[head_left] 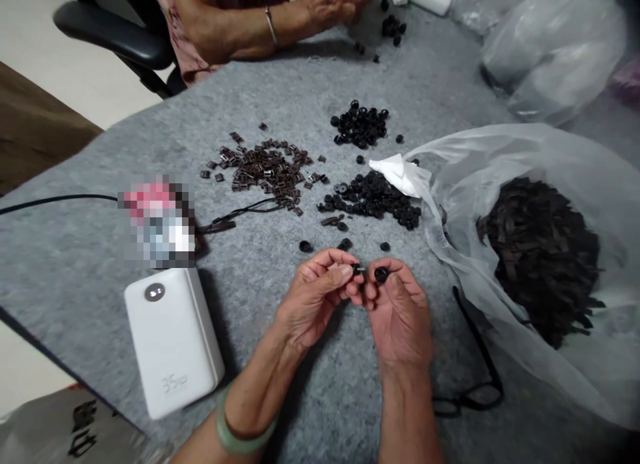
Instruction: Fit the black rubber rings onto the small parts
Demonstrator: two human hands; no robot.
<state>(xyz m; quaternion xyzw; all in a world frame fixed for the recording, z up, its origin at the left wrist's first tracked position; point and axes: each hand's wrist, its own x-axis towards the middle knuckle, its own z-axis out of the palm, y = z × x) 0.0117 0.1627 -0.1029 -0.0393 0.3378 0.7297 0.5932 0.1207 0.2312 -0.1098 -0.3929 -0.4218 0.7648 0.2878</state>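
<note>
Both my hands meet over the near middle of the table. Between thumb and fingers, my left hand (325, 284) pinches a small black part (357, 269) with a short pale pin showing at its right. My right hand (403, 304) grips a small round black cap (381, 275) just beside it, a narrow gap apart. A few loose black pieces lie just beyond my fingers, among them a round cap (306, 247). Farther off are a pile of black discs (373, 197), a pile of black caps (361, 124) and a heap of small brown clips (273, 169).
A white power bank (173, 344) lies at left near a blurred-out object (160, 221) with a cable. On the right are an open plastic bag (465, 251) of dark strips (545, 257) and eyeglasses (480, 394). Across the table, another person's arm (245, 31) rests near black parts.
</note>
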